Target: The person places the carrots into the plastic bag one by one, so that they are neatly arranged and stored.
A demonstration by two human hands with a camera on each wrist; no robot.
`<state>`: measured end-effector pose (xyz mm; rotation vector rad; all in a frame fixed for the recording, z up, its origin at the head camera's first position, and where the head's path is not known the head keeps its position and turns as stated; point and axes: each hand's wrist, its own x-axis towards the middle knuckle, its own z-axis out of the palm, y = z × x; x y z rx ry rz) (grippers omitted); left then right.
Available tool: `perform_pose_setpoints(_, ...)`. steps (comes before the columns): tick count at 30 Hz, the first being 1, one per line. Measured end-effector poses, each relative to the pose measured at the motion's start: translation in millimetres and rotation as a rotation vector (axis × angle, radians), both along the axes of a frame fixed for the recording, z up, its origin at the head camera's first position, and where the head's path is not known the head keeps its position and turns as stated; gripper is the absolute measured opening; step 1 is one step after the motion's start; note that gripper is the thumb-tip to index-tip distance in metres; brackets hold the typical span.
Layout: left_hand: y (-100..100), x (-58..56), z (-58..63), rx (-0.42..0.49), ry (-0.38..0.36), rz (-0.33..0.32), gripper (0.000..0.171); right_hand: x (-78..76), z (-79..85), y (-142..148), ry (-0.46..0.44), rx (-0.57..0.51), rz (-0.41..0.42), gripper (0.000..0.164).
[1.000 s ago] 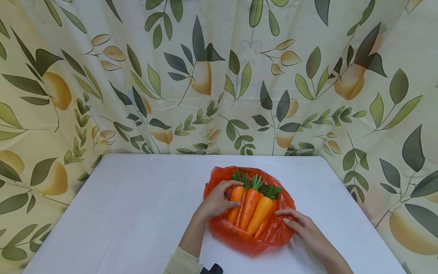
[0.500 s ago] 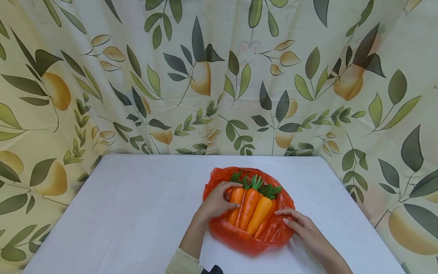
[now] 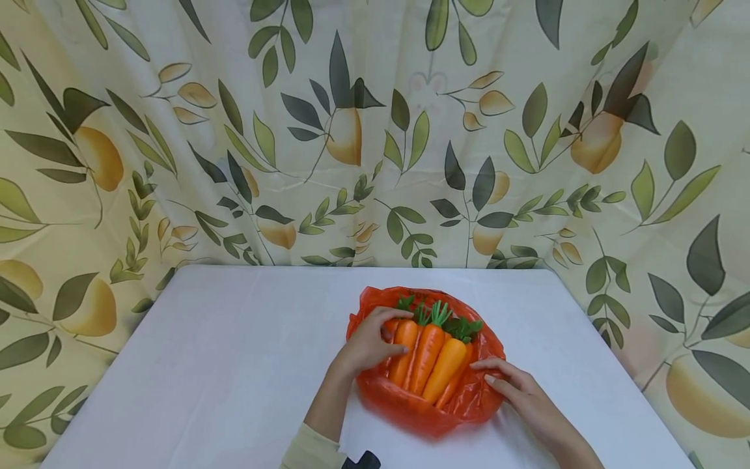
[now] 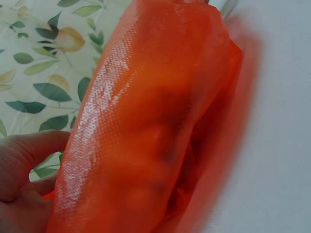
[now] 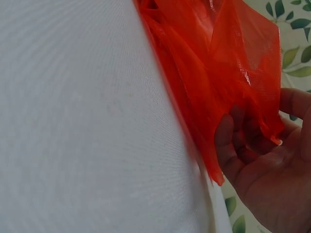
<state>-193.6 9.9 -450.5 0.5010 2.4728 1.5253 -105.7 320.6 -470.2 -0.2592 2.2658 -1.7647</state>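
In the head view a red plastic bag point(image 3: 410, 410) lies on the table, its mouth spread wide around several orange carrots point(image 3: 430, 355) with green tops. My left hand point(image 3: 369, 342) reaches over the bag's left rim, thumb and forefinger spread apart at the leftmost carrot point(image 3: 405, 335). The left wrist view shows mostly the bag's outer wall point(image 4: 126, 121), which hides part of that hand point(image 4: 17, 170). On the right, my right hand point(image 3: 521, 391) holds the bag's rim between thumb and fingers. Loose red plastic point(image 5: 204, 63) hangs over that hand's fingers in the right wrist view.
A white-covered table point(image 3: 234, 365) runs under the bag, its far edge meeting a leaf-and-fruit patterned curtain point(image 3: 363, 130). A black strap-like piece point(image 3: 364, 460) shows by the left sleeve point(image 3: 313, 449).
My left thumb and forefinger have drawn back very slightly to the left. The right hand, the bag and the carrots look nearly unchanged.
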Motion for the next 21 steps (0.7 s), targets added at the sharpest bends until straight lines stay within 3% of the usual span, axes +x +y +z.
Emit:
perform_pose_setpoints(5,-4,0.5,7.3,0.024,0.008,-0.021,0.052,-0.3,1.1,-1,-0.033,0.009,-0.02,0.034)
perform_pose_setpoints(11,-23,1.8,27.9,0.075,0.019,-0.036,0.05,-1.6,2.0,-2,-0.051,0.008,-0.013,0.035)
perform_pose_setpoints(17,-57,0.9,43.5,0.122,0.069,0.035,0.05,-1.1,3.9,-1,-0.077,0.033,-0.029,0.036)
perform_pose_setpoints(21,-85,1.1,47.7,0.087,0.104,0.099,0.05,-1.7,3.1,-2,-0.096,0.023,-0.026,0.037)
